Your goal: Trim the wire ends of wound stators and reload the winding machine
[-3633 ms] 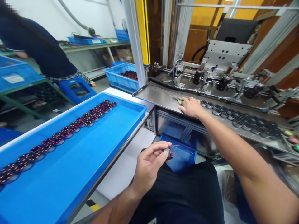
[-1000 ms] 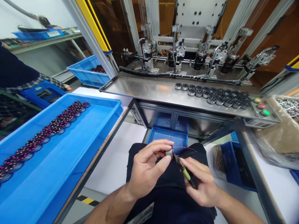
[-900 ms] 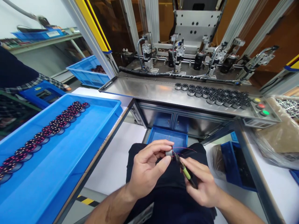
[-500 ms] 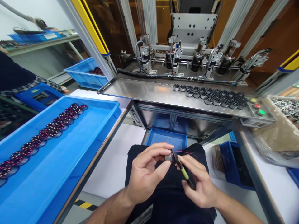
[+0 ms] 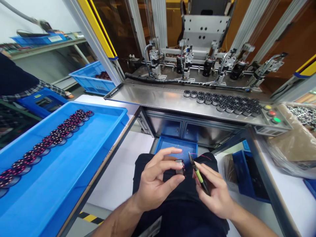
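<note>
Side cutters point(image 5: 198, 176) are gripped in the wrapped right hand point(image 5: 215, 189); just beside their tip, a wound stator point(image 5: 179, 167) is pinched by the left hand point(image 5: 156, 181), index finger raised. Were that light pinch slackened, the stator could be dropped towards the blue bin point(image 5: 158, 145) beyond.

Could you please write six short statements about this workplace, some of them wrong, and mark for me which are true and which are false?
1. The left hand holds a motor stator. True.
2. The pliers are in the left hand. False: the right hand holds them.
3. The tip of the pliers is apart from the motor stator. True.
4. The long blue tray holds red-wound stators. True.
5. The dark stator cores on the metal ledge show red wire. False: no red wire is visible on them.
6. The middle push-button is green. False: it is red.
</note>
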`<action>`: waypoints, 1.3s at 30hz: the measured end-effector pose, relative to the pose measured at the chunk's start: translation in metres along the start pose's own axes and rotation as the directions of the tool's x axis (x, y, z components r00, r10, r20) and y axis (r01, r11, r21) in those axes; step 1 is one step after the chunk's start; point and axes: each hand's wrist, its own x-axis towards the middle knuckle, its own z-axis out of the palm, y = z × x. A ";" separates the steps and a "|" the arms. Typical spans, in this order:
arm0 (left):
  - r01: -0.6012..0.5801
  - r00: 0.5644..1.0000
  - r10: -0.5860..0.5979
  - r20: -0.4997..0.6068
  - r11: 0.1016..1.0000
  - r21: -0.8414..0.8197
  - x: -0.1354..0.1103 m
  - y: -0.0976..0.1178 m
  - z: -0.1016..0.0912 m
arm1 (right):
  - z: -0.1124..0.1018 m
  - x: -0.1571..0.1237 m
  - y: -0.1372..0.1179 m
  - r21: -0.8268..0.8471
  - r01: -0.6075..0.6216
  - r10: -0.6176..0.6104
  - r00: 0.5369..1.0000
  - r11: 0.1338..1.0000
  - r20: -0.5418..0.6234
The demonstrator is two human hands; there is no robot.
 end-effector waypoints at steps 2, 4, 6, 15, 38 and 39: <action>-0.098 0.995 0.097 0.006 0.989 0.111 -0.001 -0.003 -0.003 | -0.003 -0.002 -0.001 0.014 -0.053 0.052 0.999 0.999 0.012; -0.165 0.986 0.167 0.009 0.961 0.222 -0.001 -0.005 -0.006 | -0.008 -0.005 -0.004 0.034 -0.090 0.089 0.995 0.995 0.033; -0.216 0.976 0.218 0.030 0.920 0.328 0.000 -0.005 -0.007 | -0.013 -0.008 -0.011 0.050 -0.114 0.111 0.992 0.992 0.052; -0.308 0.948 0.298 0.111 0.771 0.557 0.001 -0.003 -0.006 | -0.025 -0.023 -0.041 0.201 -0.202 0.179 0.976 0.958 0.127; -0.291 0.954 0.298 0.022 0.907 0.303 0.003 -0.010 -0.006 | -0.023 -0.010 -0.048 0.478 -0.349 0.240 0.931 0.806 0.275; -0.283 0.957 0.290 0.021 0.914 0.292 0.002 -0.010 -0.007 | -0.022 -0.010 -0.048 0.492 -0.354 0.241 0.930 0.796 0.279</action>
